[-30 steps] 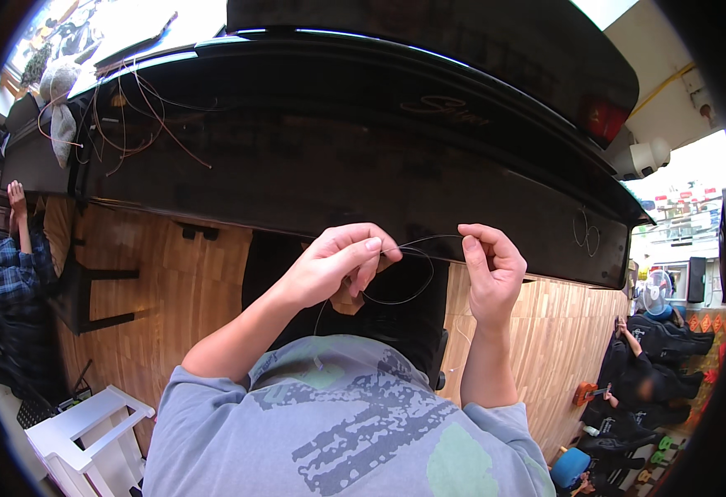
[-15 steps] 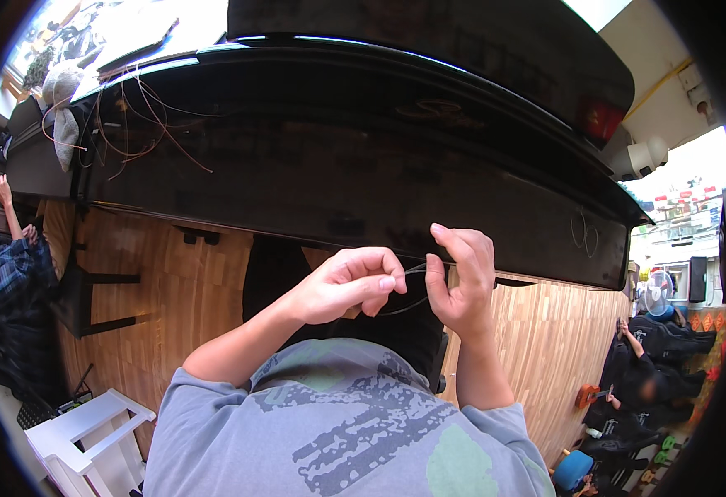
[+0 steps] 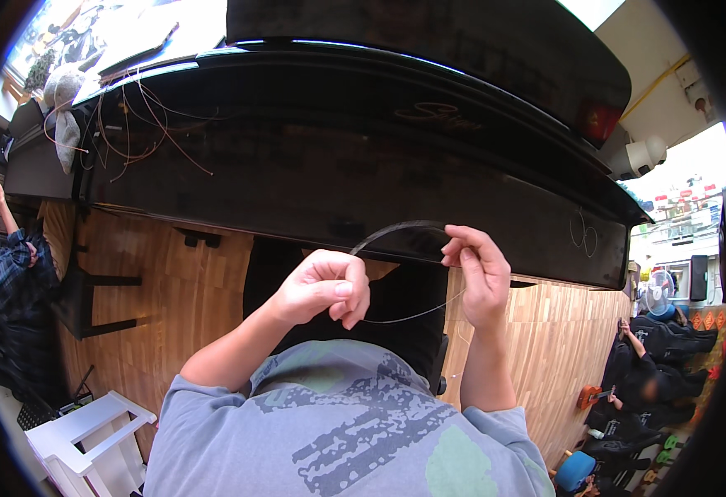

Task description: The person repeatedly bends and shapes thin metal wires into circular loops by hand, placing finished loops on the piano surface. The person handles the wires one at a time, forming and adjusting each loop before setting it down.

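A thin grey coiled string forms a loop between my hands, in front of the black piano. My left hand is closed around the loop's left side, thumb against the curled fingers. On the right side, my right hand pinches the coil near its top between thumb and fingers. Several strands run together in the upper arc, while a single thin strand curves along the bottom. A loose end seems to hang by my right wrist.
The closed black piano spans the front. Loose copper-coloured strings lie over its left end, beside a grey plush-looking thing. A thin wire loop shows at right. A white stool stands lower left; people sit on both sides.
My hands have moved apart, the left one leftward and the right one rightward. The coil, mostly hidden before, has opened into a wide visible loop.
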`<action>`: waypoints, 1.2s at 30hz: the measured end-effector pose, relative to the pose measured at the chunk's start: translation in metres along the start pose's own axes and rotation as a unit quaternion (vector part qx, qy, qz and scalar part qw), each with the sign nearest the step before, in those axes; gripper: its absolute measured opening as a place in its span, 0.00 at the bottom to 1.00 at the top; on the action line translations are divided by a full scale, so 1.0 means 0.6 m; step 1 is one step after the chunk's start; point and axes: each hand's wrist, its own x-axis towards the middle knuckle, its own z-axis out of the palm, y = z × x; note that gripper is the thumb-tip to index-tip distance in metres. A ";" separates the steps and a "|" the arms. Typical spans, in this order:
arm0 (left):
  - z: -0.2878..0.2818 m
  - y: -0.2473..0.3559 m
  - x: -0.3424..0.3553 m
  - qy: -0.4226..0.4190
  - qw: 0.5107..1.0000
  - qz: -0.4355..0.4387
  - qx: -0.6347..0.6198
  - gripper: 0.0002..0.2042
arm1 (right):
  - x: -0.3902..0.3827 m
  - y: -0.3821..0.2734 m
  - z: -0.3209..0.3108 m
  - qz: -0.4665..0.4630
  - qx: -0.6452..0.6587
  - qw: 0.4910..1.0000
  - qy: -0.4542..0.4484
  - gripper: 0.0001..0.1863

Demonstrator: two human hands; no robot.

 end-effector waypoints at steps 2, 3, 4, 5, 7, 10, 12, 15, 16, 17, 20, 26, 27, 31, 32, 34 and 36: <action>-0.005 0.009 -0.007 0.013 1.000 0.017 0.011 0.11 | 0.004 -0.001 -0.005 0.011 0.034 0.999 0.030 0.17; -0.017 0.009 -0.016 0.027 0.999 0.018 0.033 0.11 | 0.008 0.000 -0.011 0.014 0.052 0.998 0.037 0.17; -0.018 0.009 -0.018 0.043 0.998 0.037 0.034 0.12 | 0.012 0.002 -0.018 0.017 0.070 0.996 0.043 0.17; -0.024 0.009 -0.025 0.060 0.997 0.039 0.033 0.13 | 0.016 0.006 -0.020 0.024 0.087 0.995 0.052 0.18; -0.036 0.003 -0.041 0.088 0.995 0.035 0.040 0.13 | 0.019 0.004 -0.021 0.036 0.144 0.987 0.054 0.18; -0.041 -0.001 -0.054 0.113 0.990 0.005 0.089 0.11 | 0.025 0.005 -0.014 0.030 0.201 0.977 0.069 0.18; -0.038 -0.001 -0.057 0.118 0.981 -0.031 0.154 0.10 | 0.029 0.005 -0.016 0.025 0.262 0.963 0.059 0.18; -0.038 -0.008 -0.063 0.094 0.974 -0.080 0.190 0.09 | 0.037 -0.001 -0.018 0.011 0.300 0.950 0.085 0.17; -0.038 -0.009 -0.064 0.091 0.967 -0.095 0.217 0.10 | 0.041 -0.001 -0.022 0.003 0.319 0.944 0.084 0.16; -0.034 -0.010 -0.061 0.078 0.960 -0.104 0.247 0.10 | 0.045 -0.008 -0.025 0.012 0.313 0.943 0.109 0.16; -0.026 -0.013 -0.053 0.049 0.940 -0.120 0.315 0.11 | 0.065 0.001 -0.046 0.003 0.352 0.928 0.122 0.16; -0.030 -0.029 -0.052 0.061 0.934 -0.123 0.329 0.13 | 0.080 0.005 -0.061 -0.005 0.384 0.912 0.144 0.17; -0.029 -0.024 -0.055 0.060 0.936 -0.124 0.326 0.13 | 0.079 0.007 -0.059 -0.004 0.402 0.905 0.138 0.17; -0.041 -0.026 -0.046 0.065 0.937 -0.151 0.309 0.13 | 0.068 0.018 -0.068 -0.012 0.429 0.894 0.129 0.18; -0.053 -0.029 -0.049 0.076 0.939 -0.159 0.296 0.13 | 0.069 0.014 -0.066 -0.019 0.422 0.898 0.123 0.18; -0.074 -0.045 -0.057 0.091 0.943 -0.092 0.307 0.12 | 0.072 0.013 -0.053 -0.051 0.397 0.905 0.141 0.18; -0.073 -0.042 -0.063 0.095 0.930 -0.040 0.352 0.12 | 0.072 0.009 -0.054 -0.085 0.387 0.907 0.142 0.18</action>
